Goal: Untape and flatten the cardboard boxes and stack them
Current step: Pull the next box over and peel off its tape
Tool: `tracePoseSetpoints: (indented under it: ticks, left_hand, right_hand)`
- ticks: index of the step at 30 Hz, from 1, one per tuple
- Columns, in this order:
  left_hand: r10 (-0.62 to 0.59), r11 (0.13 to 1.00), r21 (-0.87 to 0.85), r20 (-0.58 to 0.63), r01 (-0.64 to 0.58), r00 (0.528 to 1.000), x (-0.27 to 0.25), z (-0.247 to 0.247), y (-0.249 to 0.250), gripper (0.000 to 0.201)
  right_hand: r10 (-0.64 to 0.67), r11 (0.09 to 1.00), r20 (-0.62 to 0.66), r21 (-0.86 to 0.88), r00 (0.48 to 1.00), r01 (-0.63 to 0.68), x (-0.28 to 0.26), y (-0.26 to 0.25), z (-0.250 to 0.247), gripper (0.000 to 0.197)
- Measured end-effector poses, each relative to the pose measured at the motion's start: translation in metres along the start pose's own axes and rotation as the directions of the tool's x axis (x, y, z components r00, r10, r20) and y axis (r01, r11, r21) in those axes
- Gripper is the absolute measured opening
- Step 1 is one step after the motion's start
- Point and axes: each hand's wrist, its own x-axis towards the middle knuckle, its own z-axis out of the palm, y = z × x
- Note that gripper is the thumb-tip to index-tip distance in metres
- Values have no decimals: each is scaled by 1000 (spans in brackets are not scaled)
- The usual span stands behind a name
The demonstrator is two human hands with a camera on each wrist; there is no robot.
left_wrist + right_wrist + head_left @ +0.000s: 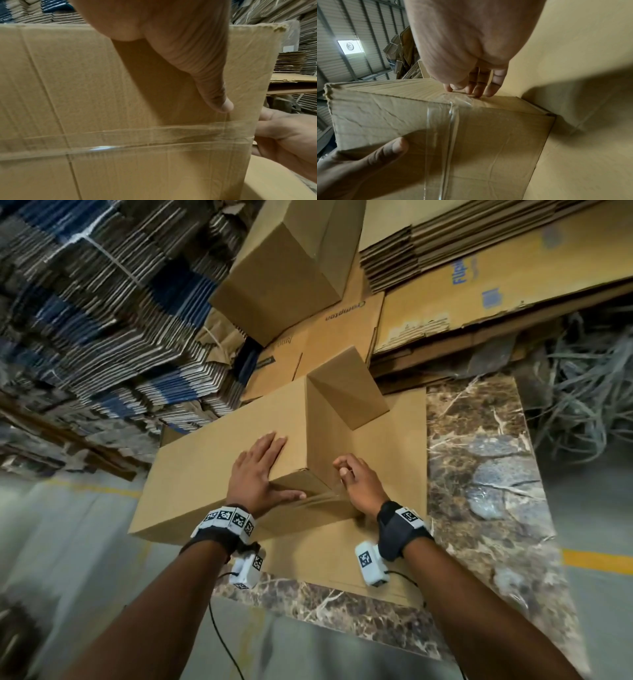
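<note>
Both hands (260, 474) (359, 484) work clear tape (154, 136) off cardboard box (212, 460).

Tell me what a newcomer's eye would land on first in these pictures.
First, the big cardboard box lying on its side in the middle, the left hand pressed flat on top while the right hand picks at the clear tape at the near end's right edge. Next, the towering stacks of flattened cartons on the left, and a second closed box standing beyond.
</note>
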Motion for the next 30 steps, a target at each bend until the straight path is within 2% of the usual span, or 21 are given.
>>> tracePoseSetpoints:
  ticks: [6,10,14,17,20,23,25,28,30]
  left_hand:
    - [9,1000,13,-16,-9,1000,0,3,-1,125]
    - [8,1000,15,-17,-7,1000,0,2,0,125]
    - [10,1000,12,-29,-10,1000,-2,2,2,124]
    - [15,1000,3,-34,-15,999,-2,2,1,124]
    - [22,1000,7,-38,-22,999,-1,3,0,124]
    - [18,1000,-1,-42,-18,999,0,3,0,124]
    - [15,1000,-12,-44,-15,999,0,2,1,123]
    - [12,1000,-18,-39,-13,999,0,1,1,121]
    - [10,1000,-19,-37,-11,999,0,0,2,118]
  right_hand:
    - [-50,999,-61,4,997,50,-4,6,7,25]
    - [-66,997,-13,-47,998,65,-2,11,-4,23]
    - [-25,999,-98,32,995,28,-4,12,-9,17]
    - [46,993,-78,114,996,-37,-6,13,-6,14]
    - [-32,992,2,119,999,32,-8,16,-4,27]
    - [-121,992,-51,36,991,123,-6,19,-1,10]
    - [-143,990,-86,-8,986,142,-6,22,1,7]
    - [-110,994,-145,-2,983,111,-14,27,3,10]
    - [-28,993,-159,107,987,46,-25,28,3,11]
